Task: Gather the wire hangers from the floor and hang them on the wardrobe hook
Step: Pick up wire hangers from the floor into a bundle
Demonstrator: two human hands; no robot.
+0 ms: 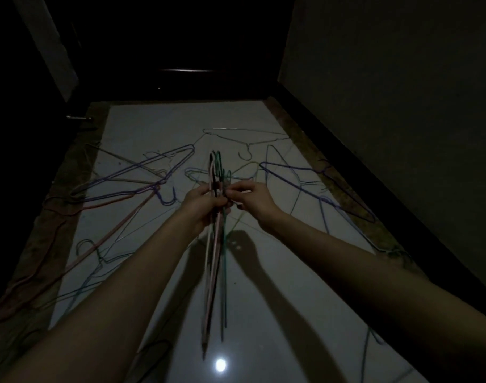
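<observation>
My left hand (201, 205) grips a bundle of several wire hangers (215, 272) by their necks, seen edge-on, hooks pointing away from me. The bundle is pink, green and dark. My right hand (251, 199) pinches the necks of the same bundle from the right side. Many more wire hangers lie scattered on the pale floor (264, 299): a purple hanger (142, 172) to the left, a white hanger (247, 138) at the far side, a blue hanger (305, 172) to the right, a pink hanger (103, 244) near left. No wardrobe hook is visible.
The room is dim. A dark door or wardrobe front (181, 51) closes the far end. A wall (402, 106) with a dark skirting runs along the right. A brown floor border (43, 239) lines the left side. A lamp reflection (220, 364) glints on the tile.
</observation>
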